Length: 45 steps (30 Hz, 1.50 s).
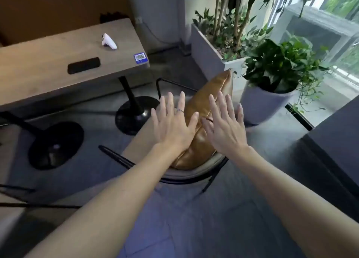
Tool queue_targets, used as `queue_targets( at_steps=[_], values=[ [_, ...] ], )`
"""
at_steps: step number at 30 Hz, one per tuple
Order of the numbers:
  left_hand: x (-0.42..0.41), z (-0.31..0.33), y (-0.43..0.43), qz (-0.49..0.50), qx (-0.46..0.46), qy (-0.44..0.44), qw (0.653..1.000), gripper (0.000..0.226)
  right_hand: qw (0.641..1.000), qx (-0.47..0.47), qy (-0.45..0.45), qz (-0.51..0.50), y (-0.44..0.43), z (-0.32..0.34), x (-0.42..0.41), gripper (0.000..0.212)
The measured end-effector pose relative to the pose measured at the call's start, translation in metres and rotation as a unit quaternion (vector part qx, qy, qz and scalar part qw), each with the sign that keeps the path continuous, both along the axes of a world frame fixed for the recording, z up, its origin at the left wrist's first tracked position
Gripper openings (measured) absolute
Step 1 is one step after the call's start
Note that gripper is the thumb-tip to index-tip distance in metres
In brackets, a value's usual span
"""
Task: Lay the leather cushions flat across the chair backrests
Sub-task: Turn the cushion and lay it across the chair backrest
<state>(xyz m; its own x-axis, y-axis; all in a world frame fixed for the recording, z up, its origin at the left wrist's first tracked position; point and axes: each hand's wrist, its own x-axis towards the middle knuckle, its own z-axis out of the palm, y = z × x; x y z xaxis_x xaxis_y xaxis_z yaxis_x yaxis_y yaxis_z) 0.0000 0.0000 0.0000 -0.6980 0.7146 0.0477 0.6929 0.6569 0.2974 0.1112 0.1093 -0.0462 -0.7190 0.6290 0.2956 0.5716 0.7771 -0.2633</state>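
Note:
A tan leather cushion (211,94) stands on edge in a chair, leaning against the curved beige backrest (186,173). The chair has a black metal frame and a beige seat (139,141). My left hand (172,121) hovers over the cushion's left side, fingers spread, a ring on one finger. My right hand (225,125) is spread flat over the cushion's right side. Both palms face down and neither grips anything. Whether they touch the leather I cannot tell.
A wooden table (48,63) on black pedestal bases stands at the left, with a black phone (84,65) and a white controller (109,41) on it. A grey planter box (207,51) and a round potted plant (272,79) stand beyond the chair. A dark counter (334,141) is at right.

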Motion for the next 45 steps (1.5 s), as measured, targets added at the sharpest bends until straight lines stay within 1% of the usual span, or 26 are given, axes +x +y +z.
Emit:
queue_targets(
  at_steps=[2,4,6,8,11,15,17,19,20,22,23,24,26,27,28,29,30,31,32,33,36,38,40,45],
  values=[
    [0.004,-0.018,0.005,0.011,-0.031,-0.036,0.999,0.072,0.999,-0.034,-0.012,-0.006,0.003,-0.012,-0.002,0.072],
    [0.010,-0.041,0.004,0.023,-0.057,-0.075,0.995,0.072,0.999,-0.041,-0.034,-0.003,0.004,-0.029,-0.004,0.073],
    [0.014,-0.055,0.004,0.034,-0.057,-0.113,0.991,0.070,0.997,-0.060,-0.041,0.003,0.004,-0.042,-0.009,0.073],
    [0.013,-0.061,0.004,0.055,-0.031,-0.132,0.989,0.068,0.995,-0.100,-0.024,0.000,0.005,-0.053,-0.012,0.073],
    [0.016,-0.065,0.000,0.081,0.012,-0.135,0.987,0.065,0.989,-0.150,0.014,0.006,0.000,-0.063,-0.016,0.069],
    [0.027,-0.075,-0.009,0.145,0.119,-0.145,0.971,0.067,0.981,-0.179,0.074,0.017,0.002,-0.067,-0.014,0.060],
    [0.038,-0.080,-0.015,0.206,0.176,-0.185,0.945,0.071,0.972,-0.189,0.138,0.001,0.003,-0.067,-0.009,0.054],
    [0.050,-0.086,-0.024,0.288,0.215,-0.253,0.898,0.083,0.951,-0.233,0.199,-0.052,0.003,-0.067,-0.003,0.046],
    [0.057,-0.089,-0.029,0.328,0.220,-0.284,0.874,0.090,0.941,-0.250,0.212,-0.082,0.002,-0.067,0.001,0.043],
    [0.066,-0.091,-0.037,0.407,0.223,-0.340,0.818,0.108,0.931,-0.271,0.197,-0.145,0.003,-0.068,0.009,0.043],
    [0.069,-0.092,-0.039,0.437,0.232,-0.368,0.787,0.112,0.921,-0.298,0.179,-0.179,0.005,-0.072,0.013,0.050],
    [0.071,-0.092,-0.040,0.459,0.246,-0.394,0.757,0.112,0.903,-0.335,0.160,-0.216,0.006,-0.072,0.018,0.059],
    [0.073,-0.088,-0.037,0.496,0.278,-0.450,0.689,0.110,0.855,-0.423,0.127,-0.274,0.013,-0.081,0.028,0.078],
    [0.073,-0.085,-0.036,0.507,0.294,-0.480,0.653,0.112,0.824,-0.474,0.126,-0.285,0.015,-0.083,0.032,0.089],
    [0.073,-0.084,-0.034,0.513,0.306,-0.506,0.622,0.113,0.784,-0.532,0.134,-0.290,0.018,-0.086,0.035,0.100],
    [0.072,-0.081,-0.033,0.511,0.316,-0.527,0.601,0.114,0.746,-0.584,0.141,-0.287,0.019,-0.091,0.036,0.104],
    [0.071,-0.079,-0.033,0.505,0.327,-0.542,0.587,0.116,0.714,-0.628,0.137,-0.278,0.016,-0.091,0.036,0.097],
    [0.070,-0.078,-0.033,0.498,0.337,-0.551,0.579,0.117,0.693,-0.657,0.133,-0.267,0.014,-0.092,0.034,0.081],
    [0.068,-0.078,-0.034,0.492,0.348,-0.556,0.573,0.119,0.689,-0.663,0.123,-0.263,0.012,-0.096,0.032,0.070],
    [0.067,-0.077,-0.035,0.488,0.358,-0.557,0.569,0.120,0.695,-0.658,0.118,-0.265,0.011,-0.100,0.031,0.066],
    [0.066,-0.075,-0.036,0.484,0.388,-0.554,0.555,0.116,0.709,-0.637,0.116,-0.278,0.009,-0.105,0.026,0.066],
    [0.065,-0.075,-0.035,0.487,0.410,-0.543,0.547,0.108,0.707,-0.638,0.118,-0.281,0.008,-0.103,0.025,0.063],
    [0.062,-0.074,-0.035,0.491,0.423,-0.534,0.543,0.104,0.710,-0.637,0.114,-0.279,0.006,-0.103,0.024,0.061],
    [0.040,-0.082,-0.048,0.494,0.427,-0.531,0.540,0.112,0.705,-0.648,0.123,-0.260,-0.006,-0.111,0.012,0.061]
  ],
)
